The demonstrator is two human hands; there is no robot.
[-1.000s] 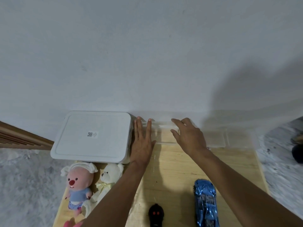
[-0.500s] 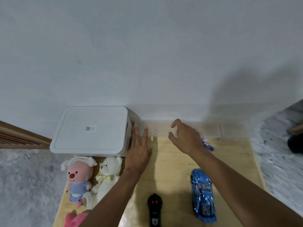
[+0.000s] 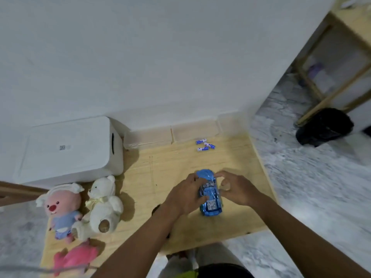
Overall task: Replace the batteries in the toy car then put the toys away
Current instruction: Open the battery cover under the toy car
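Head view shows both hands on a shiny blue toy car [image 3: 209, 194] that sits on the pale wooden worktop [image 3: 160, 169]. Left hand [image 3: 185, 196] wraps its near side, fingers curled over the roof; right hand [image 3: 237, 189] grips the opposite side. Three small blue-and-white batteries [image 3: 204, 145] lie loose near the wall, well apart from the car. A closed white plastic storage box [image 3: 68, 149] stands at left, with a white teddy bear [image 3: 103, 205] and a pink-faced plush in blue [image 3: 60, 209] just beside it.
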